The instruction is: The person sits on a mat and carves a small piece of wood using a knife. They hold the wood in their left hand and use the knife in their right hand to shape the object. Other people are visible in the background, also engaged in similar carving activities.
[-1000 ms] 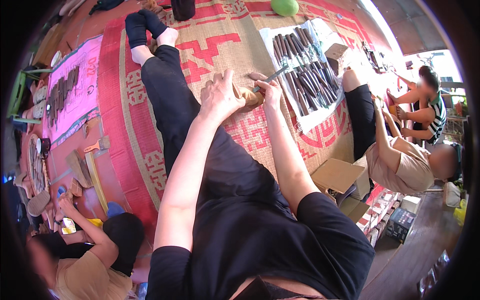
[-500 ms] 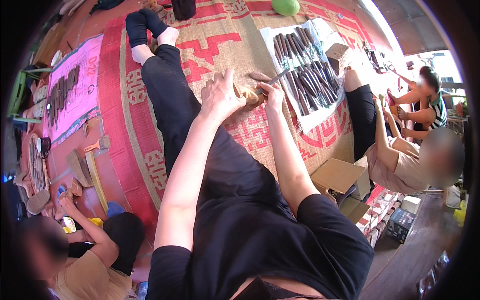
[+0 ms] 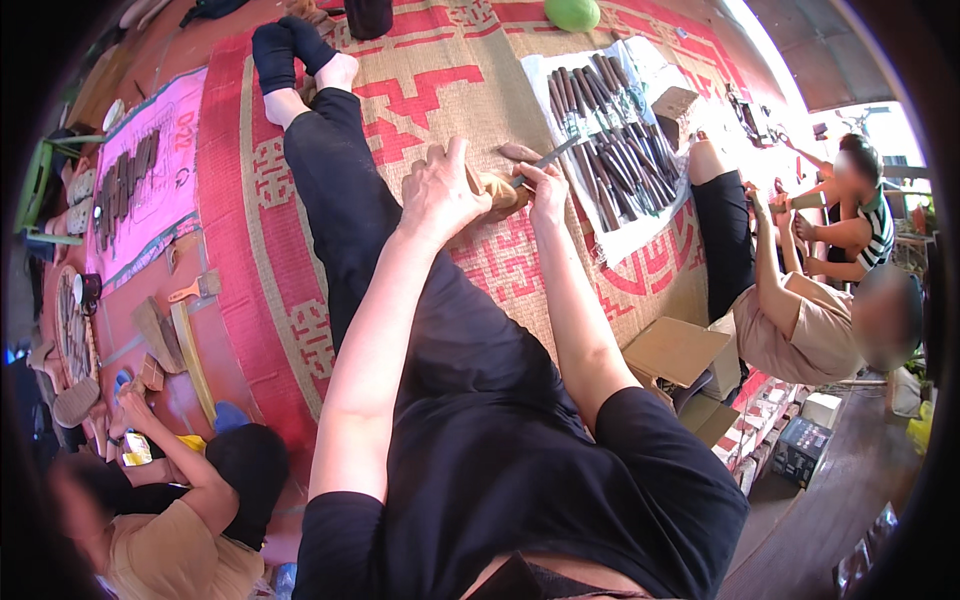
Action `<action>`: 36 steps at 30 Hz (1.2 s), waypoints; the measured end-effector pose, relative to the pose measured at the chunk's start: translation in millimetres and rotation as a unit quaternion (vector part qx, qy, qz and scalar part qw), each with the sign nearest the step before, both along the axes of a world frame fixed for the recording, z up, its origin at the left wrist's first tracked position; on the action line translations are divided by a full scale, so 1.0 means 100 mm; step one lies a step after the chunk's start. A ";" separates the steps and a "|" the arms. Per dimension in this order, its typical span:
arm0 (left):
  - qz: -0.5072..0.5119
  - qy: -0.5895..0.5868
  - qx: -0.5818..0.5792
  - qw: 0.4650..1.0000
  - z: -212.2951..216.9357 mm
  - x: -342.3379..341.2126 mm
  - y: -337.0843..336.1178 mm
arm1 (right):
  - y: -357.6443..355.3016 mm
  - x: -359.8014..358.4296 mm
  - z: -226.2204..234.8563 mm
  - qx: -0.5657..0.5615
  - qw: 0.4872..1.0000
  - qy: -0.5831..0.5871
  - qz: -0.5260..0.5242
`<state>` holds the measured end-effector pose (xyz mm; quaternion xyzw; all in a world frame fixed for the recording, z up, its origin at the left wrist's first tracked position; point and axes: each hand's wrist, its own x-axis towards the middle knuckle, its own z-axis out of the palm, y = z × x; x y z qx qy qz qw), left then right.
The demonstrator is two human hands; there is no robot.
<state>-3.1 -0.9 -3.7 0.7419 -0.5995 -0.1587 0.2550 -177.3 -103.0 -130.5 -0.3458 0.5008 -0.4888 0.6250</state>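
Note:
My left hand (image 3: 442, 195) is closed on a yellowish-brown carved wooden piece (image 3: 499, 192), its fingers wrapped over the far side. My right hand (image 3: 545, 188) pinches a slim grey metal tool (image 3: 558, 152), whose near end meets the wood while the other end points up and right. Too little of it shows to tell a file from a chisel. Just beyond the hands, a small brown wooden piece (image 3: 517, 153) lies on the woven mat (image 3: 430, 75). My fingers hide part of the carved piece.
Right of my hands, several dark-handled tools (image 3: 610, 145) lie on a white sheet (image 3: 640, 225). A cardboard box (image 3: 677, 350) stands by my right elbow. People sit on both sides. At left are a pink cloth (image 3: 170, 205) with tools and a brush (image 3: 195, 288). A green round object (image 3: 571, 14) lies far off.
The grey tool has shifted slightly to the left over the wood, with my right hand barely moving. My left hand keeps its place. The people at both sides have shifted their heads.

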 end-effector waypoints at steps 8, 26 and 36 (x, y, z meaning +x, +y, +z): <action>0.002 0.009 -0.002 1.000 -0.04 0.04 0.00 | -0.05 0.00 0.16 0.001 1.000 -0.014 -0.019; 0.004 -0.006 0.001 1.000 -0.01 0.02 0.01 | 0.09 0.04 0.00 -0.021 0.999 -0.018 -0.021; 0.000 -0.003 -0.005 1.000 -0.03 0.03 0.00 | -0.08 -0.12 0.10 0.013 0.996 -0.008 -0.089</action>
